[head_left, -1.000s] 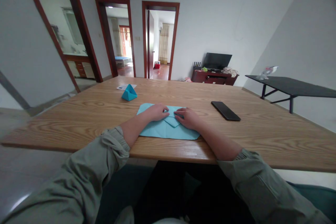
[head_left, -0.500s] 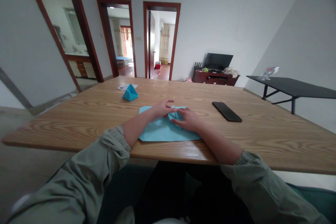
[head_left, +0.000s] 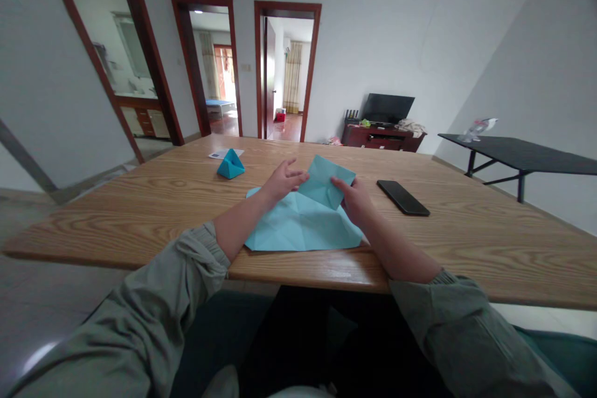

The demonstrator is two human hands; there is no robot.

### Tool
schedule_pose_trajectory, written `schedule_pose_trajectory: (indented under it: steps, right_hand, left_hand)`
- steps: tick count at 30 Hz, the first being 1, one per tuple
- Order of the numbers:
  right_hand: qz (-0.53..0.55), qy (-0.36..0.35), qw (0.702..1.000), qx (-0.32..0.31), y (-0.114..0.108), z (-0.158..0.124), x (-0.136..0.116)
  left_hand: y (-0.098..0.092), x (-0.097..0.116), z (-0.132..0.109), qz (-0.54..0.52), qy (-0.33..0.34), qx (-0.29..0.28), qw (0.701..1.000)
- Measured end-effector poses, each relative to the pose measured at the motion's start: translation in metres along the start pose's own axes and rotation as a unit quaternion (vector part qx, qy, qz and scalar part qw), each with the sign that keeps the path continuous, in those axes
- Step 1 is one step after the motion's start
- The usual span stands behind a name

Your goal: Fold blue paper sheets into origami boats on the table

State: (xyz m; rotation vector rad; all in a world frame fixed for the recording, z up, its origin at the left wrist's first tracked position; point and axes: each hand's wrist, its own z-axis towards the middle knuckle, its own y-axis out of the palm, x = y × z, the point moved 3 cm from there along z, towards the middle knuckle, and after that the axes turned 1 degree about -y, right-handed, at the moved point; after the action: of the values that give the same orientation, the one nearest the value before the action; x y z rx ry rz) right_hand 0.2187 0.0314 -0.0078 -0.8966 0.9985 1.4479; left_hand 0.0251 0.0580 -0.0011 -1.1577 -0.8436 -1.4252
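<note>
The person's left hand (head_left: 281, 181) is hovering open just over the pale blue origami paper (head_left: 298, 228), its fingers (head_left: 293, 169) spreading apart and touching nothing that can be made out. The right hand (head_left: 355, 200) is gripping the raised flap (head_left: 323, 180) of that sheet, its fingers (head_left: 339, 183) closing together on the flap's edge. The creased sheet is lying on the wooden surface (head_left: 140, 217), with a folded teal paper piece (head_left: 231, 165) sitting to one side and a black smartphone (head_left: 402, 197) to the other.
</note>
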Motion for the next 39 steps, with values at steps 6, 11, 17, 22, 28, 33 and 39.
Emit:
schedule_pose_trajectory:
  steps: [6,11,17,22,28,33,39]
  right_hand:
    - [-0.004,0.053,0.998,0.012,-0.004,0.001,0.009]
    - [0.012,0.054,0.998,0.018,-0.009,0.004,0.008]
    - [-0.003,0.046,0.997,0.059,-0.015,0.005,0.004]
    - [-0.006,0.046,0.997,0.058,-0.013,0.003,0.001]
    - [0.060,0.105,0.991,-0.056,-0.008,0.000,0.005]
    - [0.011,0.064,0.996,-0.063,-0.005,0.000,0.004]
    - [-0.086,0.001,0.995,-0.056,0.007,-0.006,-0.005]
  left_hand:
    - [0.002,-0.004,-0.001,-0.012,0.012,-0.087,0.996]
    - [-0.001,0.001,0.000,0.038,0.031,-0.100,0.994]
    - [-0.001,0.013,-0.010,0.076,0.121,-0.136,0.980]
    - [0.004,0.019,-0.020,0.256,0.234,-0.126,0.929]
    - [0.000,0.018,-0.012,0.234,0.216,-0.075,0.945]
    - [-0.002,0.008,-0.006,0.086,0.105,-0.034,0.990]
    - [0.002,0.011,-0.010,-0.038,0.058,-0.014,0.998]
